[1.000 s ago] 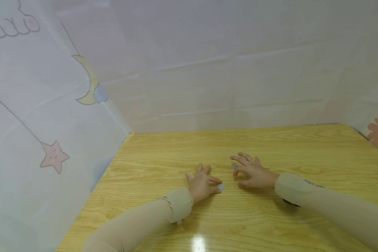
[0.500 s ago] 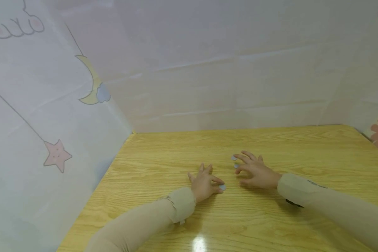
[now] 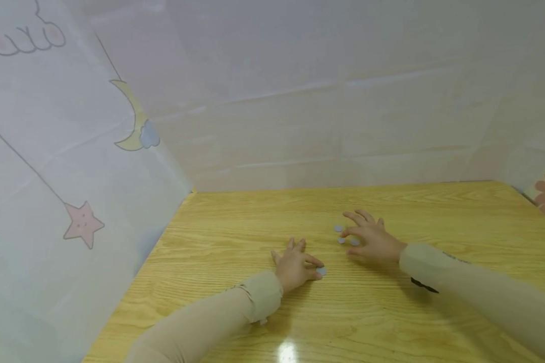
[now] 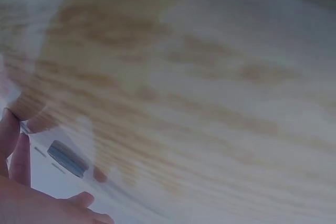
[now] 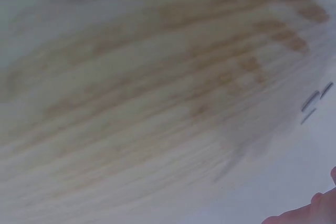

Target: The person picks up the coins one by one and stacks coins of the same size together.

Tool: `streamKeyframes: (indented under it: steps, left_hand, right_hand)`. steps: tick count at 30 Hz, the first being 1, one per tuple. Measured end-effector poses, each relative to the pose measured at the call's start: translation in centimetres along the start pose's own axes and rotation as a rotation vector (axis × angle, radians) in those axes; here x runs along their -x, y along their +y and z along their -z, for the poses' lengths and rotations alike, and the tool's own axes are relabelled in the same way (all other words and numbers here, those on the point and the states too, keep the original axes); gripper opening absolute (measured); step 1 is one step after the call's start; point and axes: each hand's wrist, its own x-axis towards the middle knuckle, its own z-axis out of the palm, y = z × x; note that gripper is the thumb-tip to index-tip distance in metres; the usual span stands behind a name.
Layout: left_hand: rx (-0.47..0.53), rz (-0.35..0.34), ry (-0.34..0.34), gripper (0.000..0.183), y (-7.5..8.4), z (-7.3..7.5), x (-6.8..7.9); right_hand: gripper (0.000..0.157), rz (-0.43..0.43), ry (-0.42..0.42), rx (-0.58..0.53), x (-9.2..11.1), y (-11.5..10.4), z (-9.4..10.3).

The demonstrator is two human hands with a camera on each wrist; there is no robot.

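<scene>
My left hand (image 3: 295,265) rests low over the wooden table and pinches a silver coin (image 3: 321,271) between thumb and index finger; the coin's thin edge shows in the left wrist view. Across from it, my right hand (image 3: 372,239) is held with fingers spread and slightly bent. Three similar coins lie by it: one far coin (image 3: 338,228), one near coin (image 3: 341,240) just below the index fingertip, and a third coin (image 3: 354,242) between thumb and index finger. The left wrist view shows this group edge-on, with one coin (image 4: 67,158) looking larger and thicker. Fingertips (image 5: 320,203) edge into the right wrist view.
The wood-grain table (image 3: 236,222) meets a pale back wall covering (image 3: 272,126) and a left wall covering with a printed star (image 3: 84,224). A glare spot (image 3: 287,351) shines near the front. Both forearms wear beige sleeves (image 3: 209,320).
My right hand has drawn back and slightly away to the right, uncovering the coins one after another, from one visible to three. The left hand keeps its pinch in nearly the same place.
</scene>
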Motion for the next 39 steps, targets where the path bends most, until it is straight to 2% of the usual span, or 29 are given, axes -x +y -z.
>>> streamKeyframes:
  steps: [8,26,39]
  left_hand:
    - [0.017,-0.005,0.006,0.030,0.0,0.0,0.1]
    - [0.051,0.006,-0.006,0.030,-0.5,-0.2,-0.3]
    - [0.087,0.012,-0.007,0.029,-0.7,-0.4,-0.4]
  right_hand:
    - [0.033,-0.039,0.007,0.027,-1.1,1.0,0.4]
    - [0.033,-0.096,-0.026,-0.044,-2.2,3.0,0.7]
    - [0.032,-0.094,-0.028,-0.024,-3.1,2.8,1.2]
